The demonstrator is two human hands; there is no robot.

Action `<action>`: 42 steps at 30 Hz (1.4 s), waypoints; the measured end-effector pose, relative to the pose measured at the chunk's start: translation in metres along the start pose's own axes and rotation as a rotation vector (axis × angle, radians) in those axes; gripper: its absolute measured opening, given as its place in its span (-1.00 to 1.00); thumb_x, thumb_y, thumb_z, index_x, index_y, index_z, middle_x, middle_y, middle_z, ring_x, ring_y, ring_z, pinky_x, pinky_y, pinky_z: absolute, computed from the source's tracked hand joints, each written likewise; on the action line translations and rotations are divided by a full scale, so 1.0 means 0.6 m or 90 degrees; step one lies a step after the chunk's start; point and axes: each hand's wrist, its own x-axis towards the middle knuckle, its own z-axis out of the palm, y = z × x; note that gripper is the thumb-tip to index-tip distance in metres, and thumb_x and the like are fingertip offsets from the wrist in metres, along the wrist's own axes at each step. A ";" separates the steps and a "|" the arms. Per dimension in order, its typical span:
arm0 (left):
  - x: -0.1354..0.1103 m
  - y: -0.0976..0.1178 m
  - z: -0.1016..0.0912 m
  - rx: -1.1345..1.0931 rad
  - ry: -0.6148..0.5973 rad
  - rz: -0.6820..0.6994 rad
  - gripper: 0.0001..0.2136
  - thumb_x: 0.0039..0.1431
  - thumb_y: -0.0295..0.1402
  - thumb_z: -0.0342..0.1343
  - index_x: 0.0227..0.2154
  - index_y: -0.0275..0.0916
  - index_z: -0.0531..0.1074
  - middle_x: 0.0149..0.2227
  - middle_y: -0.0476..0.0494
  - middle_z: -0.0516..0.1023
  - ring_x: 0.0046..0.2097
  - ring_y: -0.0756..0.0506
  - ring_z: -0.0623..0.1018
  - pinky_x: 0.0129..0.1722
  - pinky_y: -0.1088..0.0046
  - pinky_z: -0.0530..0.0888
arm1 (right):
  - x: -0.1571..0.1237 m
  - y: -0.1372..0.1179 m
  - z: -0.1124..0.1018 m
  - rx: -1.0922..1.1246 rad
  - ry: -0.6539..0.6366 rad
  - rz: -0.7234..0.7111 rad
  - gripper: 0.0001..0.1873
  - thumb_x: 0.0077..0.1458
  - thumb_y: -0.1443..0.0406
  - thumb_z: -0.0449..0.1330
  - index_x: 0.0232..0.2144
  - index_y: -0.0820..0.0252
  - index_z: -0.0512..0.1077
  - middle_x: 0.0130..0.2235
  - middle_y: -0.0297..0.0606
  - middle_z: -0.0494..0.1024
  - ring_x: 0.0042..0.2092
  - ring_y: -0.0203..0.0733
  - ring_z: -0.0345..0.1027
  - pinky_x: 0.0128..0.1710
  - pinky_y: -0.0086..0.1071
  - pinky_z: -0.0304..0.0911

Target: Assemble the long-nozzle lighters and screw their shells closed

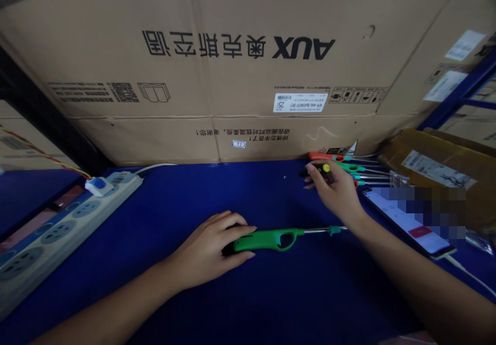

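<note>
A green long-nosed gas lighter (271, 239) lies flat on the blue table (217, 195), its metal tube pointing right. My left hand (213, 247) is closed over its handle end, fingers curled around the grip. My right hand (335, 190) reaches to the back right, its fingers resting on a small heap of similar lighters (349, 168) in green and orange; one has a yellow button by my fingertips. Whether those fingers grip one I cannot make out.
A white power strip (58, 221) with a blue-topped plug runs along the left edge. A phone (406, 221) with a lit screen and cable lies at the right. A big AUX cardboard box (232, 66) walls the back; smaller cartons (437, 164) stand at the right.
</note>
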 end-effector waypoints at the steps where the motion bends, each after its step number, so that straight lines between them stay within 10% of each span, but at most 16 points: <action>1: 0.000 0.000 0.000 0.002 -0.001 -0.001 -0.64 0.30 -0.26 0.22 0.13 -0.09 0.45 -0.03 -0.14 0.53 -0.04 -0.13 0.56 0.06 0.21 0.52 | 0.000 -0.001 0.000 -0.002 0.007 -0.002 -0.55 0.16 -0.07 0.24 -0.20 0.21 0.46 -0.36 -0.21 0.54 -0.44 -0.19 0.50 -0.47 -0.27 0.56; 19: 0.000 -0.002 0.003 -0.028 0.005 -0.006 -0.68 0.35 -0.29 0.15 0.13 -0.06 0.46 -0.05 -0.12 0.54 -0.07 -0.10 0.55 0.01 0.25 0.52 | -0.008 -0.019 -0.003 0.070 0.020 -0.002 -0.65 0.16 0.01 0.29 -0.27 0.17 0.49 -0.39 -0.30 0.51 -0.49 -0.26 0.47 -0.47 -0.32 0.51; 28: 0.007 -0.002 0.013 -0.130 0.278 -0.103 -0.55 0.25 -0.39 0.24 0.19 -0.10 0.41 -0.03 -0.12 0.53 -0.18 -0.01 0.55 -0.17 0.45 0.59 | -0.046 -0.077 0.028 0.403 -0.076 0.212 -0.64 0.09 0.01 0.34 -0.41 0.20 0.50 -0.43 -0.34 0.47 -0.50 -0.33 0.35 -0.55 -0.36 0.46; 35: 0.001 0.000 0.006 -0.138 0.202 -0.051 -0.63 0.24 -0.46 0.24 0.10 -0.13 0.51 0.04 -0.14 0.57 -0.11 -0.03 0.62 -0.10 0.49 0.60 | -0.062 -0.126 0.044 0.405 -0.157 0.241 -0.62 0.05 0.00 0.38 -0.43 0.21 0.53 -0.40 -0.35 0.48 -0.55 -0.37 0.33 -0.62 -0.42 0.40; 42: 0.002 -0.001 0.000 -0.205 0.207 0.002 -0.89 0.27 -0.48 0.24 -0.24 -0.23 0.66 -0.31 -0.09 0.66 -0.31 0.00 0.65 -0.32 0.58 0.55 | -0.072 -0.130 0.052 0.445 -0.164 0.242 -0.66 0.12 0.03 0.34 -0.42 0.19 0.54 -0.35 -0.33 0.49 -0.54 -0.38 0.32 -0.61 -0.42 0.40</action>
